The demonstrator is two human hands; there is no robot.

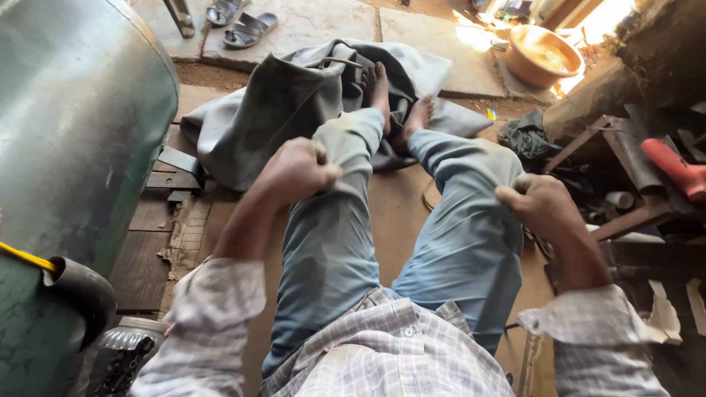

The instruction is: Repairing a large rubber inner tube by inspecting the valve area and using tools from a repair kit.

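I sit on the floor with my legs stretched out in light blue trousers (331, 242). My left hand (298, 170) is closed on a pinch of trouser cloth at my left knee. My right hand (540, 202) grips the cloth at my right knee the same way. My bare feet (397, 103) rest on a large grey rubber inner tube (287, 103) that lies crumpled ahead of me. My checked shirt sleeves frame the bottom of the view.
A big green metal tank (73, 147) fills the left side. A pair of sandals (243, 22) lies on stone slabs beyond. A round brass basin (543, 53) stands at the far right. A red-handled tool (673, 167) and metal clutter crowd the right.
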